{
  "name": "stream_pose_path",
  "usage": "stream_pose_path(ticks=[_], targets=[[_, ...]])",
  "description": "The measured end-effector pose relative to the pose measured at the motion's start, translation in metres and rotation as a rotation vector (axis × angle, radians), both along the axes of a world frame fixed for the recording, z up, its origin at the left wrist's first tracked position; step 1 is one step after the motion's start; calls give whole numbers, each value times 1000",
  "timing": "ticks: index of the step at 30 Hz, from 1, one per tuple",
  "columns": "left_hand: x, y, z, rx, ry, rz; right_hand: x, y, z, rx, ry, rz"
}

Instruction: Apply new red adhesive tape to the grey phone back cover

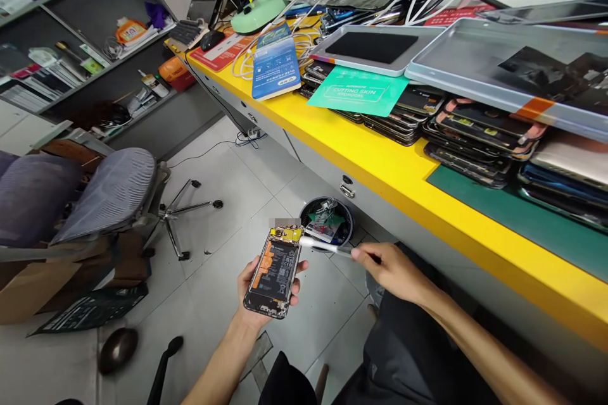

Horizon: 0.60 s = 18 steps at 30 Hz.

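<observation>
An opened smartphone (274, 272) lies tilted in my left hand (251, 285), whose fingers wrap around its edges. The back cover is off, so a black battery, orange flex strips and a yellowish board at the top end are exposed. My right hand (387, 269) pinches a slim white-ended tool (325, 245), which looks like a brush but is partly blurred. The tool's white tip is at the phone's upper right corner, by the board; whether it touches, I cannot tell. Both hands are over the floor, in front of the yellow workbench (380, 171).
Below the phone's far end stands a waste bin (327, 202) with scraps in it. Stacked phone frames (479, 139), a grey tray (475, 57), a teal packet (358, 90) and a blue box (276, 63) crowd the bench. An office chair (109, 196) stands left.
</observation>
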<state>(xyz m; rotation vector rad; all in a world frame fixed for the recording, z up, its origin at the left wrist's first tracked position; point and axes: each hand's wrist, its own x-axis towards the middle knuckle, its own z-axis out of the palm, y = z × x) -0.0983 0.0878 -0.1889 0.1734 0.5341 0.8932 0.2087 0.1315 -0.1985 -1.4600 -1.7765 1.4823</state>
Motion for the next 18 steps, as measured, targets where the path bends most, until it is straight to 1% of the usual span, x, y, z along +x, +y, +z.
stream_pose_path(ticks=[2,3,6,8,13,18], targets=[[-1,-1,-1,-2,6,-6,-1,1,-4,4,-24,-45],[-1,-1,-2,-3,11,-8,-1,0,-6,-4,-29,-45],[-4,-3,-4,6,26,-16,0,0,-11,-49,-30,26],[-6,-4,-6,17,36,-30,0,0,-13,-64,-52,39],[-13,-8,-13,13,33,-82,0,2,-13,-49,-136,-55],[-18,-9,-18,8,8,-114,2,3,-11,-70,-127,27]])
